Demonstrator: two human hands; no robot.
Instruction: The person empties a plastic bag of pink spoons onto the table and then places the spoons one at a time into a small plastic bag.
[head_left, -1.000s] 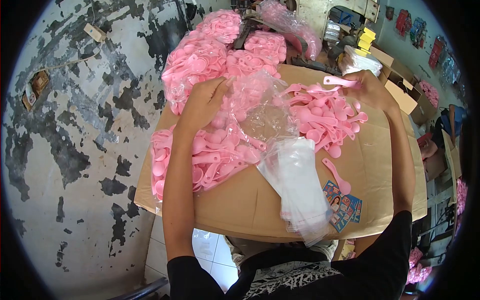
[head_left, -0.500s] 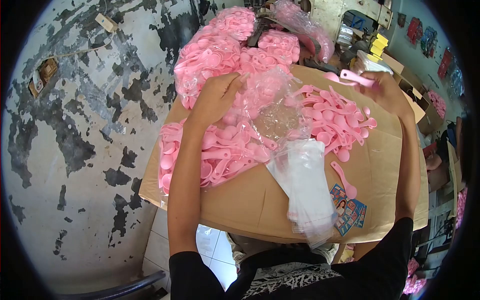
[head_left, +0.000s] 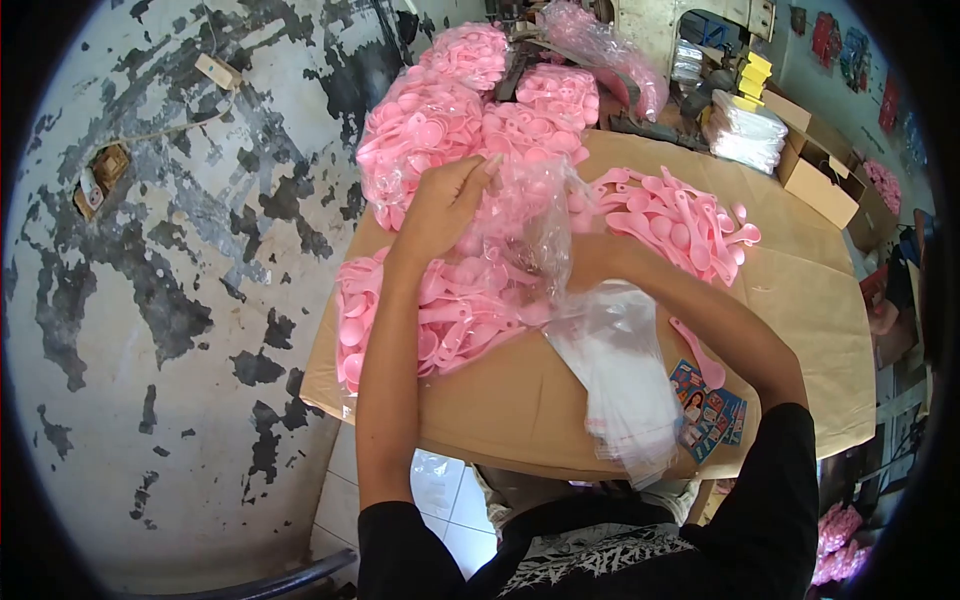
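Nearest me are my black shirt point(head_left: 600, 560) and the near edge of the brown-covered counter point(head_left: 810, 300). Flat clear bags point(head_left: 615, 380) lie fanned in a stack near the middle, their near ends at the counter's edge. Just right of them sit some blue printed cards point(head_left: 715, 410), overlapping one another, and a lone pink spoon point(head_left: 702, 358) lies by their far side, its bowl towards me.

To the left, past my left forearm, is a heap of pink spoons point(head_left: 465, 315) with clear plastic over it. Beyond that my two hands are apart. My left hand point(head_left: 445, 208) has thumb and fingers pinched on the edge of a crumpled clear bag point(head_left: 550, 220). My right arm crosses in from the right, and my right hand point(head_left: 588, 262) is at that bag; its fingers are hidden, so I cannot tell whether they grip anything.

Right of the bag and a little farther, a loose pile of pink spoons point(head_left: 680, 225) lies on the counter. At the far left, bulging bags full of pink spoons point(head_left: 420, 130) are heaped together. Far right stand a white stack of plastic point(head_left: 745, 132), an open cardboard box point(head_left: 820, 190) and something yellow point(head_left: 754, 75).
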